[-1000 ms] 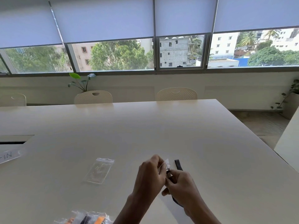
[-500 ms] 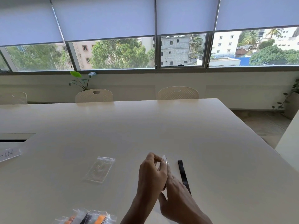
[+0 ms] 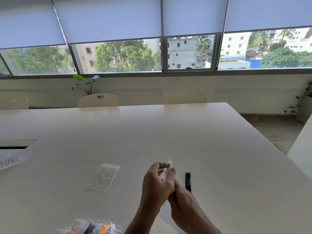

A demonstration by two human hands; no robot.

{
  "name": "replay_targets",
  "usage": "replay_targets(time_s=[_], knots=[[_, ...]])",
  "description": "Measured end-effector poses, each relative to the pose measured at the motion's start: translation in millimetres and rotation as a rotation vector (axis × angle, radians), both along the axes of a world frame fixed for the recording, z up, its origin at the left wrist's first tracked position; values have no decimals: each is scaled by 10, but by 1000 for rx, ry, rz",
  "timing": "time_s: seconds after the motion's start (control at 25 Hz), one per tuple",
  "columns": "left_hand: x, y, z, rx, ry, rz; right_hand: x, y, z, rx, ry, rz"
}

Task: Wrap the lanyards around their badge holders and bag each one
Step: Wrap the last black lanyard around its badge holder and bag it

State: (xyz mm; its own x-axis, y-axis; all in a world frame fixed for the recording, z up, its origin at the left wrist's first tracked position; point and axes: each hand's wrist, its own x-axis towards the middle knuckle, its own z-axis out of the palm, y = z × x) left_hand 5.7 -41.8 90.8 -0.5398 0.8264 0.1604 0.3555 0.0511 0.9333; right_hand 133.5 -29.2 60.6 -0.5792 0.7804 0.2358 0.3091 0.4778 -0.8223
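A clear badge holder (image 3: 169,166) stands on edge between my two hands above the near middle of the table. My left hand (image 3: 156,184) pinches its upper edge with thumb and fingers. My right hand (image 3: 181,205) presses against it from the right, holding the black lanyard (image 3: 187,181), whose loop lies on the table just right of my hands. An empty clear zip bag (image 3: 104,178) lies flat to the left. Several bagged lanyards, orange and black, (image 3: 94,228) lie at the near edge.
The white table (image 3: 152,132) stretches far ahead. A paper label (image 3: 9,162) lies at the left edge beside a cable slot (image 3: 15,144). Chairs (image 3: 98,100) line the far side, and a second table edge (image 3: 302,146) is on the right.
My right hand has slid down and toward me along the holder, drawing the black lanyard with it. The left hand's fingers have loosened at the top, and more of the holder's tip shows.
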Motion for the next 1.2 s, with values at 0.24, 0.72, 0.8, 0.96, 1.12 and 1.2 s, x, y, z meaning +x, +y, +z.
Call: replay_targets(time_s=[0.24, 0.72, 0.8, 0.96, 1.12, 1.2], knots=[[-130, -64, -125, -23, -224, 3, 88, 91, -60, -322, 106, -203], [-137, -166, 4, 176, -630, -174, 213, 109, 57, -673, 481, -95], [-69, -191, 6, 251, -433, -139, 276, 120, 89, -741, 511, -43], [-77, -205, -40, 389, 190, -37, 414, 140, 144, -878, 533, 51], [-115, -235, -152, 460, 469, -176, 494, 158, 199, -917, 571, 138], [-126, -255, -228, 444, 582, -244, 523, 165, 241, -913, 577, 198]])
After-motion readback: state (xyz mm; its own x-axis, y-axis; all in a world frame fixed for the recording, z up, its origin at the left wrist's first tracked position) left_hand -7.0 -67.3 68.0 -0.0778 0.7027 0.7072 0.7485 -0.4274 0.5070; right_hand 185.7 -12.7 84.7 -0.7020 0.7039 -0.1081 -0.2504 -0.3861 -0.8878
